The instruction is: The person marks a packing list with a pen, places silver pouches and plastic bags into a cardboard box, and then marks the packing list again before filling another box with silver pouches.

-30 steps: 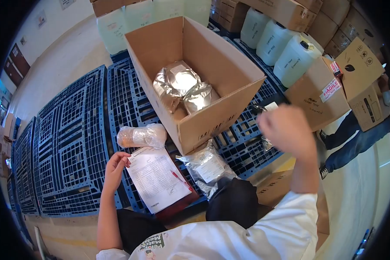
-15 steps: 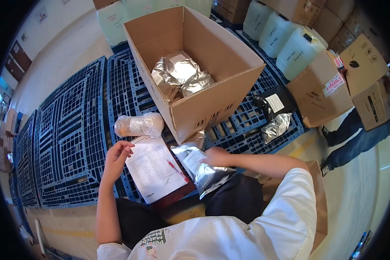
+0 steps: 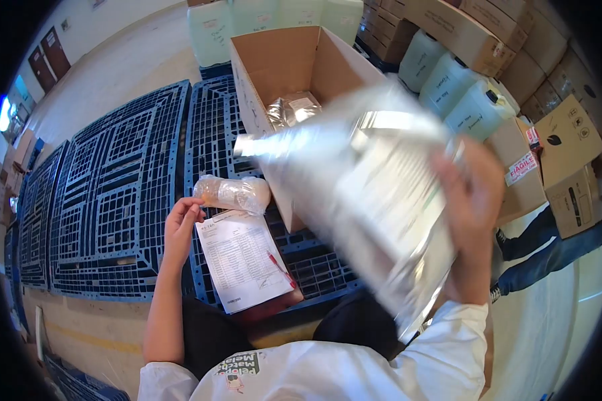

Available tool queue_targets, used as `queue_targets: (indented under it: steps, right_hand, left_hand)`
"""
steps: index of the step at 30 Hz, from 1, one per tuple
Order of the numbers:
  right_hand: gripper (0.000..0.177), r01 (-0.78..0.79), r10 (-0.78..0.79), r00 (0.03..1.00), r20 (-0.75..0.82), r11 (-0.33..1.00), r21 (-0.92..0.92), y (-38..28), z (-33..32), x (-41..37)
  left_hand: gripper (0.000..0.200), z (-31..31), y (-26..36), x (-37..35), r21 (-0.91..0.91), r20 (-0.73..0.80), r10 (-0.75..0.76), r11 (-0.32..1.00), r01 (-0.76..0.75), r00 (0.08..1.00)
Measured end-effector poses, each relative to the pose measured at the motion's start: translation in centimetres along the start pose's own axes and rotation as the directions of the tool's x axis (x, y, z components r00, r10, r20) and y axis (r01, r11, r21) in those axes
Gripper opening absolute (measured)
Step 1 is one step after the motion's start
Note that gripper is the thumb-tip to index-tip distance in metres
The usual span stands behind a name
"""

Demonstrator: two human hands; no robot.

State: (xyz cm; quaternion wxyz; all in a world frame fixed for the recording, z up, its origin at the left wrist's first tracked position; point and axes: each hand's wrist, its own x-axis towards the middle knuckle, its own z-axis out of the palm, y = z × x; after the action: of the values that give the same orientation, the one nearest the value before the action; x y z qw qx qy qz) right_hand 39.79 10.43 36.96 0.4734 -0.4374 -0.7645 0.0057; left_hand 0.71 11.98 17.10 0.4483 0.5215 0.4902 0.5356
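Observation:
A silver foil pouch (image 3: 374, 194) with a white label is raised close to the camera, smeared by motion. My right hand (image 3: 471, 194) is closed on its right edge. Behind the pouch stands a large open cardboard box (image 3: 274, 47), partly covered by it, with more silver pouches (image 3: 293, 108) inside. My left hand (image 3: 182, 224) has loosely curled fingers, thumb apart, at the top left corner of a printed list (image 3: 237, 257) on a clipboard. A red pen (image 3: 282, 271) lies across the paper. Just beyond those fingertips rests a bubble-wrapped bundle (image 3: 233, 194).
Blue plastic pallets (image 3: 107, 200) cover the floor ahead and to the left. Jerrycans of pale liquid (image 3: 475, 110) and stacked cartons (image 3: 448, 27) line the back right. At the right, a person in jeans (image 3: 548, 247) stands behind an open carton (image 3: 572, 167).
My right hand has lifted the foil pouch from beside the clipboard up and to the right, towards the camera. My left hand stays by the paper. The view has shifted somewhat.

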Motion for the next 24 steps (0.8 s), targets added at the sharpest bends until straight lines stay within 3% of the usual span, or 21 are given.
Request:
queue_targets:
  steps: [1,3,5,7,8,9,10,12,14,16,18,19,20,21,22,23,24]
  right_hand:
    - [0.02,-0.059,0.069,0.991,-0.116,0.994,0.088,-0.5,0.6,2.4]
    - [0.022,0.048,-0.036,0.996,-0.077,0.987,0.151,1.1,1.2,7.9]
    - [0.03,0.128,-0.129,0.992,0.018,0.991,0.033,6.2,3.2,14.1]
    - [0.031,0.171,-0.128,0.983,0.134,0.902,-0.395,10.3,6.0,19.0]
    - [0.021,0.236,-0.214,0.972,0.102,0.842,-0.485,12.4,8.4,19.7]
    - [0.023,0.21,-0.161,0.978,0.135,0.733,-0.647,13.6,10.0,19.9]
    - [0.023,0.214,-0.164,0.977,0.137,0.733,-0.645,13.1,10.6,19.7]
    - [0.022,0.367,-0.425,0.904,0.055,0.703,-0.609,11.2,12.6,17.9]
    - [0.017,0.257,-0.255,0.966,0.033,0.951,-0.171,2.6,12.8,12.5]
    - [0.018,0.18,-0.196,0.913,0.358,0.981,0.078,-2.2,12.9,7.2]
    - [0.024,0.163,-0.244,0.592,0.768,0.97,0.183,-4.5,13.3,3.4]
    - [0.025,0.128,-0.276,0.325,0.904,0.96,0.247,-4.3,14.6,2.2]
    - [0.026,0.071,-0.308,0.022,0.951,0.949,0.306,-4.0,16.1,0.8]
    - [0.023,0.046,-0.324,-0.131,0.937,0.942,0.333,-4.0,18.5,-0.3]
    - [0.029,-0.018,-0.386,-0.18,0.905,0.921,0.39,-2.6,22.5,-2.8]
    - [0.036,-0.077,-0.154,-0.222,0.963,0.987,0.14,-2.9,25.5,-4.2]
    - [0.039,0.111,-0.024,-0.082,0.996,0.993,0.033,-2.2,27.7,-7.1]
  left_hand:
    - [0.015,0.0,0.0,-0.1,-0.008,0.009,-0.007,1.0,0.007,1.0]
    - [0.016,0.2,0.4,-0.5,-0.027,0.036,0.003,1.0,-0.002,0.999]
    - [0.017,0.2,1.2,-0.9,0.0,0.089,0.0,1.0,0.0,0.996]
    - [0.017,0.0,1.9,-1.4,0.029,0.139,-0.007,1.0,0.003,0.99]
    - [0.017,0.0,2.3,-1.6,0.035,0.152,-0.023,0.999,0.018,0.988]
    - [0.017,0.0,2.6,-1.8,0.031,0.148,-0.02,0.999,0.016,0.989]
    - [0.017,-0.3,3.0,-2.0,0.058,0.187,-0.041,0.998,0.03,0.982]
    - [0.017,-1.0,4.0,-2.3,0.084,0.218,-0.072,0.995,0.055,0.973]
    - [0.017,-2.3,5.3,-3.1,0.166,0.345,-0.16,0.98,0.108,0.925]
    - [0.017,-4.4,4.3,-3.3,0.135,0.401,-0.217,0.975,0.177,0.89]
    - [0.016,-6.6,1.2,-2.8,0.201,0.357,-0.246,0.962,0.183,0.901]
    - [0.015,-7.4,-0.7,-2.6,0.346,0.281,-0.23,0.93,0.125,0.932]
    - [0.015,-8.1,-2.9,-2.7,0.488,0.21,-0.213,0.869,0.087,0.954]
    - [0.014,-8.5,-4.9,-2.9,0.511,0.171,-0.205,0.855,0.091,0.964]
    - [0.013,-8.6,-6.7,-3.3,0.538,0.135,-0.195,0.838,0.093,0.971]
    - [0.013,-8.5,-7.9,-3.9,0.533,0.121,-0.238,0.834,0.14,0.964]
    - [0.014,-8.0,-9.0,-4.1,0.586,0.153,-0.218,0.805,0.089,0.964]
